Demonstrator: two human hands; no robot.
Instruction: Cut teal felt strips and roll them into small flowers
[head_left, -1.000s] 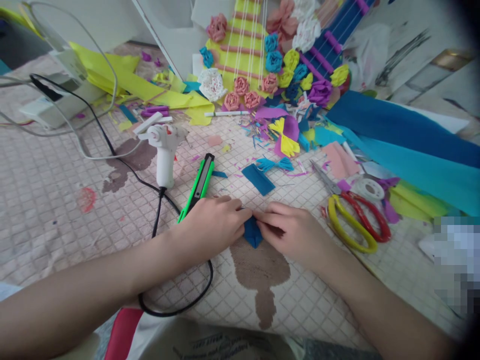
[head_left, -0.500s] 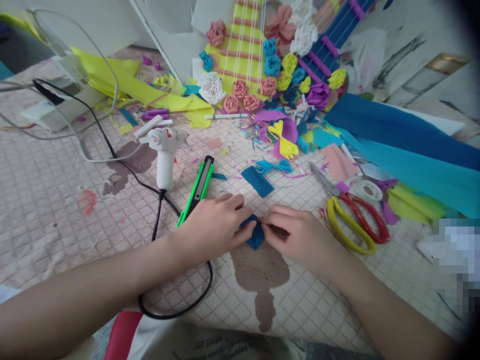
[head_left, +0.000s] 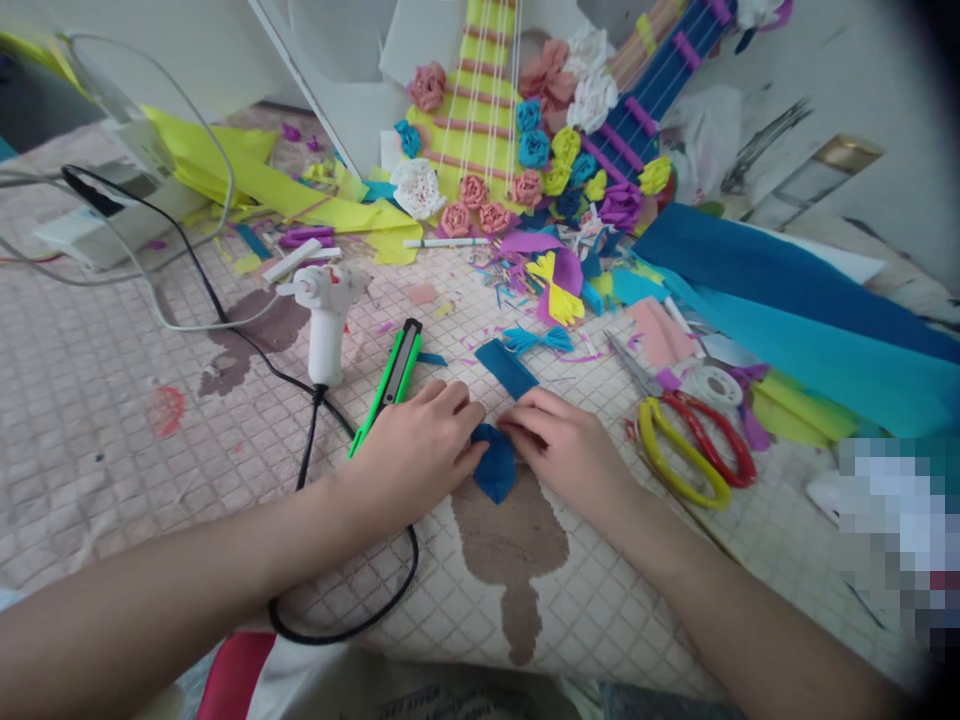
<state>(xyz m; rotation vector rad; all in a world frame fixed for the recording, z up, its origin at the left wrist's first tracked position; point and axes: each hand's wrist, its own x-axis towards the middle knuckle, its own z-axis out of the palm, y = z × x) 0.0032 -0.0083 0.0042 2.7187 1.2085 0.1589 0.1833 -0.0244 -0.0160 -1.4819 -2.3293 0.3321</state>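
1. The dark blue piece [head_left: 495,470] sits low in the middle of my feed. It's on the quilted mat [head_left: 112,400], right at the top edge of a brown patch [head_left: 510,540] in the pattern. It looks folded or curled over, and I can't tell if it's paper or felt.
2. The left hand [head_left: 416,450] has it from the left, fingers curled in close, thumb and fingertips pinching its edge.
3. The right hand [head_left: 566,450] comes in from the other side, fingers narrow and bunched, tips pressed on the top of the same piece. The two sets of fingertips nearly meet over it.
4. Just behind the hands there's a flat blue rectangle [head_left: 506,367], and a little light blue bow [head_left: 536,340] just past that.
5. A green utility knife [head_left: 390,385] lies at an angle, its lower end right beside the left hand's knuckles.
6. Further left, a white glue gun [head_left: 324,315] stands up on the mat, and its black cord [head_left: 300,470] loops down under the left forearm.
7. Off to the right, near the right hand but not touching it, are scissors [head_left: 690,450] with yellow and red handles.
8. At the back there's a heap of paper flowers [head_left: 525,180], with big blue sheets [head_left: 787,300] on the right and yellow sheets [head_left: 262,170] on the left.
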